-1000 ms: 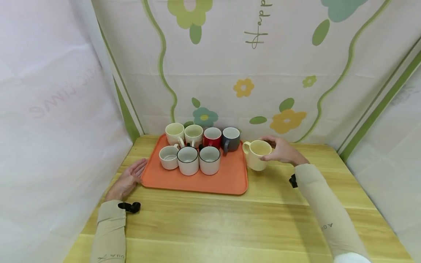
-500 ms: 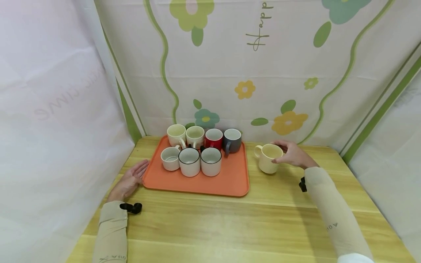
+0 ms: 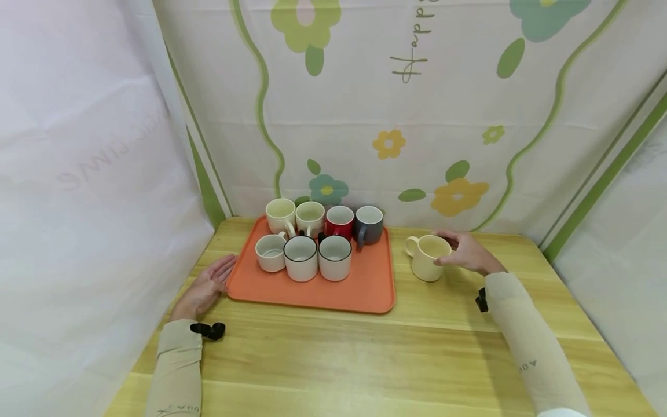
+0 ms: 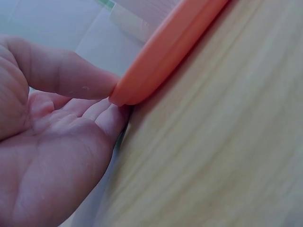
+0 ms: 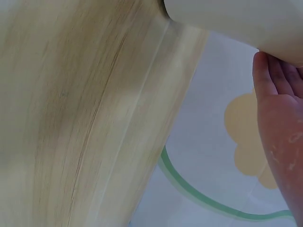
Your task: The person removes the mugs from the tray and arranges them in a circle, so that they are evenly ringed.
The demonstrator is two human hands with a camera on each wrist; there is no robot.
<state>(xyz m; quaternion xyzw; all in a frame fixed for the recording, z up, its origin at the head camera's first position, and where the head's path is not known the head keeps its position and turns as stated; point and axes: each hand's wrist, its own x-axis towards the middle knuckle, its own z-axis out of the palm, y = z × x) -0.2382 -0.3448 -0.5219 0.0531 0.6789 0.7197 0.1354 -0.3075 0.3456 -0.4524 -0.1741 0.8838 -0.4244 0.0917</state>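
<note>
In the head view my right hand (image 3: 469, 252) grips a pale yellow mug (image 3: 426, 267) from its right side, thumb in front and fingers behind. This mug stands upright on the table right of the tray, its handle pointing left. The right wrist view shows my fingers (image 5: 279, 78) against the mug's wall (image 5: 227, 19). My left hand (image 3: 204, 287) lies palm up at the left edge of the orange tray (image 3: 312, 295). Its fingers are straight along the rim, and in the left wrist view the thumb (image 4: 90, 80) touches the tray's corner (image 4: 137, 85).
On the tray's back row stand two cream mugs (image 3: 280, 217), a red mug (image 3: 339, 223) and a dark grey mug (image 3: 368, 226). In front are a small white mug (image 3: 271, 260) and two black-rimmed white mugs (image 3: 334, 266). A flowered cloth (image 3: 333, 133) hangs behind the wooden table (image 3: 333, 359).
My right hand has moved right with the pale yellow mug, away from the tray's right edge and down onto the table. My left hand has stayed at the tray.
</note>
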